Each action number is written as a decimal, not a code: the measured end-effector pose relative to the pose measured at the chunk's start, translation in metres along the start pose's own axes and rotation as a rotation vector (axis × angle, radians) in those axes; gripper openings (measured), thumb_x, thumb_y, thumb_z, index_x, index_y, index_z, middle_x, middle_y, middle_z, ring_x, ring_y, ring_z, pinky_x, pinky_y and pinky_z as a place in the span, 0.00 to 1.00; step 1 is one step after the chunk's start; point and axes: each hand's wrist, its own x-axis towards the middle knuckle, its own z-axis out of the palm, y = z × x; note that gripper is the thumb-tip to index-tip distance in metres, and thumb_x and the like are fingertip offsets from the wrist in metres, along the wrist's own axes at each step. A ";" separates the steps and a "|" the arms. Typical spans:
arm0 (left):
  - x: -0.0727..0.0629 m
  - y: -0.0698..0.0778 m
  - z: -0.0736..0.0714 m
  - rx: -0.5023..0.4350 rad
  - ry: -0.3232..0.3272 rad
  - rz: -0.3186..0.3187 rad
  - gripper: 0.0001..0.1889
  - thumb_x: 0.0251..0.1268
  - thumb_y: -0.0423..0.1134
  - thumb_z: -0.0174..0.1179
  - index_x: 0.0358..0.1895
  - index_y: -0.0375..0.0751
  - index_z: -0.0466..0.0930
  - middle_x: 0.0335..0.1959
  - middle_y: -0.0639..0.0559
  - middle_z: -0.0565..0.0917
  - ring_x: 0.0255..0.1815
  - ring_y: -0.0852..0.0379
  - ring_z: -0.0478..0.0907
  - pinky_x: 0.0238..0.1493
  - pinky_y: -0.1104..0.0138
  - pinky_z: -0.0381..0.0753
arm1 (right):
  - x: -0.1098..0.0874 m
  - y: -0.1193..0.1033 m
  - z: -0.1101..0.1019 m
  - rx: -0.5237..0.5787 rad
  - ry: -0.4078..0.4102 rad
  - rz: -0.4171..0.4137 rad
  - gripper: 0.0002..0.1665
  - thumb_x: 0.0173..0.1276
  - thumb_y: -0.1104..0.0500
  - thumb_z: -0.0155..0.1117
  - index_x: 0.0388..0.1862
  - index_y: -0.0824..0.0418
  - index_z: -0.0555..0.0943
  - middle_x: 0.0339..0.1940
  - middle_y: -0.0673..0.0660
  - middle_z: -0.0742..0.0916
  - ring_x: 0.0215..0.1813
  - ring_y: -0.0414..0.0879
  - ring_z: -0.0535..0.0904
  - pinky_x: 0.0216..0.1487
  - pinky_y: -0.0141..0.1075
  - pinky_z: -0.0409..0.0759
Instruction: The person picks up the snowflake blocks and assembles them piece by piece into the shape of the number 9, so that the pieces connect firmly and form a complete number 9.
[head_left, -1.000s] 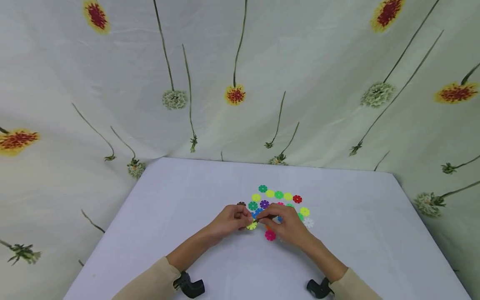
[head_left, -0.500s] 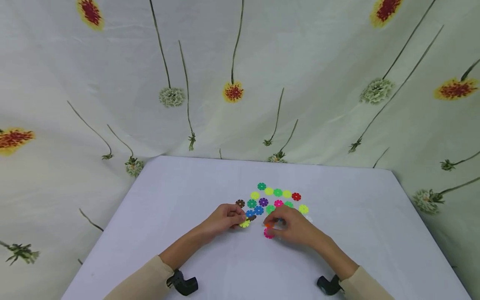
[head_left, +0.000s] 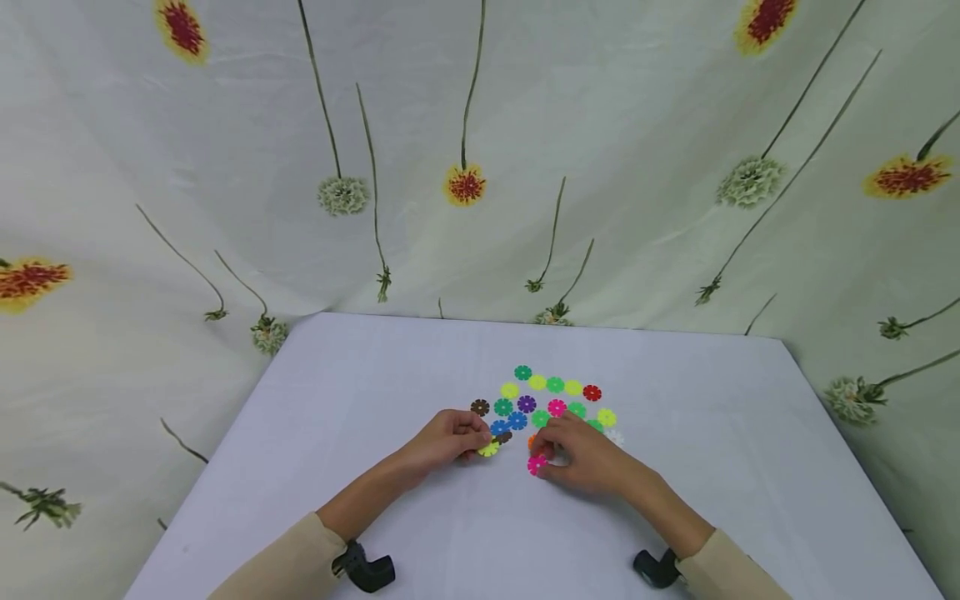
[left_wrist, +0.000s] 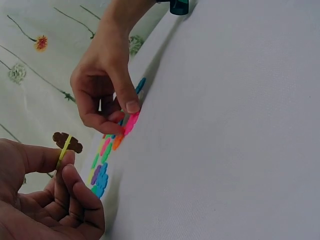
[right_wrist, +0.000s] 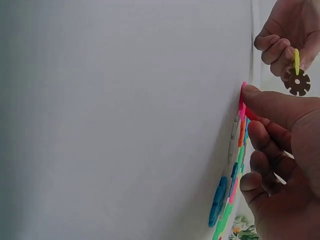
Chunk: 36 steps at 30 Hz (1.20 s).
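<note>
A yellow disc (head_left: 489,449) and a brown disc (head_left: 504,437), just below centre in the head view, seem slotted together, and the left hand (head_left: 448,439) has the yellow one in a pinched grip. Right of them, the right hand (head_left: 587,457) touches a pink disc (head_left: 536,465), its grip narrowed; whether it clasps the disc I cannot tell. One join looks made; the other discs (head_left: 527,404) lie on the desk (head_left: 375,375), apparently unjoined. The right wrist view shows the brown disc's notched face crossing the yellow edge; only the head view lays out the coloured spread, backed by a flowered cloth (head_left: 637,125).
</note>
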 end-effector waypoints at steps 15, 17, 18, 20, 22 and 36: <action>-0.005 0.003 -0.001 0.007 -0.002 -0.006 0.13 0.77 0.42 0.65 0.52 0.34 0.83 0.39 0.52 0.87 0.37 0.59 0.79 0.43 0.72 0.81 | -0.004 0.000 -0.002 0.190 0.029 0.016 0.10 0.71 0.60 0.76 0.47 0.49 0.85 0.39 0.41 0.89 0.43 0.34 0.83 0.48 0.29 0.84; -0.005 0.002 -0.001 0.001 0.000 -0.012 0.13 0.77 0.41 0.65 0.52 0.34 0.83 0.39 0.52 0.87 0.37 0.58 0.79 0.43 0.72 0.81 | -0.005 0.002 -0.003 0.238 0.062 -0.001 0.10 0.70 0.62 0.76 0.46 0.50 0.87 0.39 0.44 0.90 0.43 0.34 0.84 0.47 0.30 0.85; -0.004 0.001 -0.001 -0.001 0.002 -0.015 0.13 0.77 0.41 0.65 0.52 0.35 0.83 0.38 0.53 0.87 0.37 0.58 0.79 0.43 0.72 0.81 | -0.005 0.004 -0.002 0.265 0.078 0.000 0.10 0.70 0.62 0.76 0.46 0.50 0.87 0.40 0.44 0.90 0.43 0.35 0.85 0.46 0.30 0.85; -0.004 0.000 0.000 -0.007 0.000 -0.019 0.12 0.77 0.41 0.65 0.51 0.35 0.83 0.38 0.53 0.87 0.37 0.58 0.79 0.43 0.72 0.80 | -0.005 0.006 -0.002 0.320 0.108 0.010 0.09 0.70 0.62 0.76 0.46 0.51 0.88 0.40 0.46 0.91 0.43 0.35 0.86 0.46 0.30 0.86; -0.003 -0.001 0.000 -0.005 -0.007 -0.013 0.12 0.76 0.41 0.65 0.51 0.35 0.84 0.37 0.54 0.87 0.36 0.58 0.79 0.42 0.71 0.80 | -0.005 0.008 -0.002 0.376 0.129 0.019 0.09 0.70 0.62 0.76 0.47 0.53 0.88 0.41 0.49 0.92 0.43 0.37 0.87 0.46 0.30 0.87; -0.001 -0.001 0.005 0.028 -0.045 0.028 0.10 0.77 0.38 0.63 0.49 0.33 0.85 0.34 0.55 0.86 0.34 0.60 0.78 0.40 0.71 0.80 | 0.001 0.004 -0.006 0.640 0.153 0.101 0.14 0.73 0.60 0.74 0.53 0.64 0.85 0.48 0.64 0.90 0.44 0.46 0.89 0.47 0.29 0.88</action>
